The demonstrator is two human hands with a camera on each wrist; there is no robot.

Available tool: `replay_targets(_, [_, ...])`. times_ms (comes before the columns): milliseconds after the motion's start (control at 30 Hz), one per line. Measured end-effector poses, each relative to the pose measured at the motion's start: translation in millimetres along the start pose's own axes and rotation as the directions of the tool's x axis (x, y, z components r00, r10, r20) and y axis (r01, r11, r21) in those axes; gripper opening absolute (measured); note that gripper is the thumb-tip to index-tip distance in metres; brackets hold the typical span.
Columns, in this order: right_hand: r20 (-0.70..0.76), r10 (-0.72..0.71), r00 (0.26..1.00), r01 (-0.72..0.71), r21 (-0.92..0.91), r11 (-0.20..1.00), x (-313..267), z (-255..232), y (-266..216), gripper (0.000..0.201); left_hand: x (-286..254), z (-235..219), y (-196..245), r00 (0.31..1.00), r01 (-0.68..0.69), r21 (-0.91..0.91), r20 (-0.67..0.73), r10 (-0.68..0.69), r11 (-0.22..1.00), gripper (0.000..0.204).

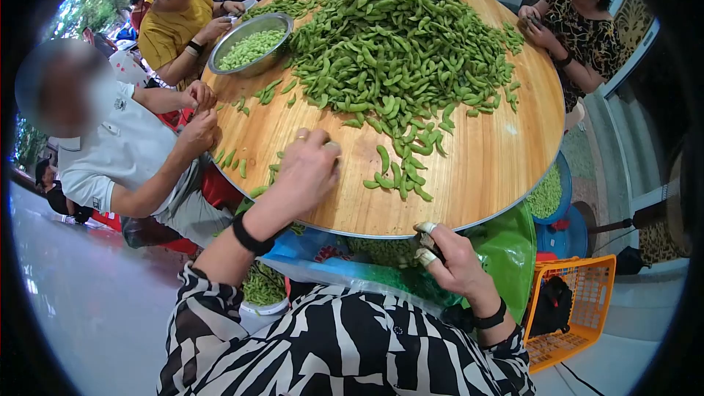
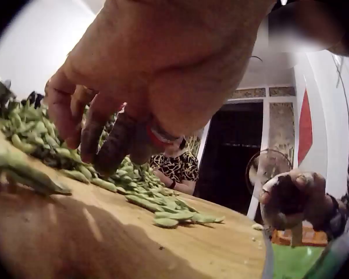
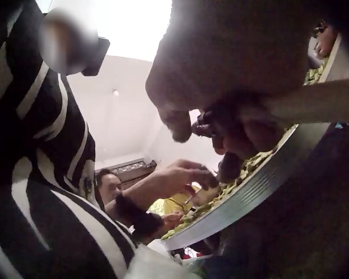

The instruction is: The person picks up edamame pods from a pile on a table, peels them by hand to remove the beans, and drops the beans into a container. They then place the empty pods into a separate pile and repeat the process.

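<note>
A large heap of green pods (image 1: 396,44) covers the middle of the round wooden table (image 1: 513,176). My left hand (image 1: 302,172) is over the table's near left part, fingers bent downward, beside a few loose pods (image 1: 274,169); in the left wrist view the hand (image 2: 134,81) shows nothing in its fingers. Several pods (image 1: 400,178) lie apart between the heap and the near edge. At that edge is my right hand (image 1: 458,260), fingers curled, pale coverings on two digits. Something dark shows between its fingers; in the right wrist view the hand (image 3: 227,75) is too shadowed to identify it.
A metal bowl of shelled beans (image 1: 253,48) stands at the table's left. People sit around, one in a white shirt (image 1: 136,150) close on the left. Below the near edge are a green bag (image 1: 506,249) and an orange crate (image 1: 587,308); blue tubs (image 1: 561,238) stand at right.
</note>
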State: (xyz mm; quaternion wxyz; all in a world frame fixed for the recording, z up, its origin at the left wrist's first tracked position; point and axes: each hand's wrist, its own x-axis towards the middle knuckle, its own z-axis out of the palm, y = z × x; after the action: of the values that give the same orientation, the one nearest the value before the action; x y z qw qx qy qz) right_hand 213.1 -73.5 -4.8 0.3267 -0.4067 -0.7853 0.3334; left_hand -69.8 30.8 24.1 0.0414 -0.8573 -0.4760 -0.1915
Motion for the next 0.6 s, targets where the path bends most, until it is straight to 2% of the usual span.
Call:
replay_targets(33, [-0.003,-0.001,1.0,0.001,0.056,0.998,0,1,-1,0.033,9,7,-1,1.0,0.003,0.001,-0.003,-0.003,1.0,0.018])
replay_targets(100, [0.002,-0.003,1.0,0.002,0.105,0.994,0,3,0,0.036,28,28,9,0.96,0.127,-0.127,0.266,-0.09,0.984,0.02])
replay_targets(167, [0.009,0.083,0.997,-0.083,0.184,0.979,-2,4,5,0.033,39,45,23,0.967,0.15,-0.144,0.228,-0.115,0.978,0.021])
replay_targets(333, [0.018,0.177,0.984,-0.176,0.243,0.954,-5,11,8,0.03,47,56,35,0.975,0.166,-0.21,0.181,-0.129,0.963,0.021])
replay_targets(400, [0.03,0.194,0.981,-0.195,0.274,0.942,-4,12,8,0.03,45,61,37,0.994,0.095,-0.128,0.064,-0.087,0.987,0.02])
replay_targets(433, [0.038,0.246,0.969,-0.245,0.307,0.92,-3,12,7,0.03,46,60,35,0.995,0.09,-0.125,0.062,-0.082,0.988,0.02])
replay_targets(500, [0.033,0.304,0.952,-0.296,0.346,0.89,-1,10,5,0.03,47,51,30,0.963,0.244,-0.367,0.201,-0.18,0.898,0.02])
replay_targets(533, [0.032,0.341,0.94,-0.32,0.436,0.841,1,5,1,0.031,45,46,31,0.964,0.236,-0.367,0.208,-0.168,0.9,0.02])
replay_targets(567, [0.037,0.378,0.925,-0.34,0.523,0.782,2,3,0,0.032,40,39,33,0.956,0.271,-0.515,0.245,-0.163,0.813,0.021])
replay_targets(600, [-0.02,0.373,0.928,-0.285,0.608,0.741,3,8,4,0.036,37,33,39,0.947,0.306,-0.645,0.283,-0.154,0.7,0.022])
